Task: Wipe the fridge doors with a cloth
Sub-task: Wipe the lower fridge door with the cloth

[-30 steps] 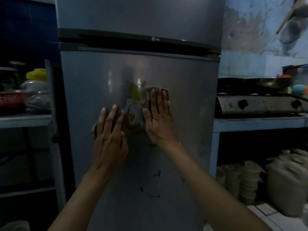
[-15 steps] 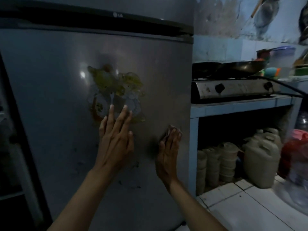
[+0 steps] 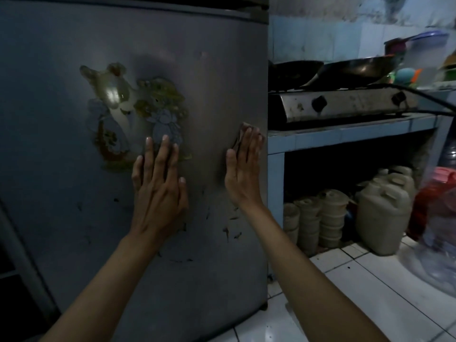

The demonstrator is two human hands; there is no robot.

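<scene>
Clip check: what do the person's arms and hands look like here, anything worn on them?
Both forearms are bare as far as the frame shows, with no sleeves in view. The left hand and right hand wear no gloves, and no rings, watch or bracelets show. Fingernails look short and unpainted. The light is dim, so finer marks cannot be told.

Smooth, faintly glossy grey metal fridge door (image 3: 61, 193) with a worn, peeling sticker (image 3: 133, 112); crumpled cloth (image 3: 240, 137).

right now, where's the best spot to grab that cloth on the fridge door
Probably the cloth's upper-left edge, pinched from above: it shows past the right hand's straight fingers, which press the rest flat against the fridge door.
</scene>
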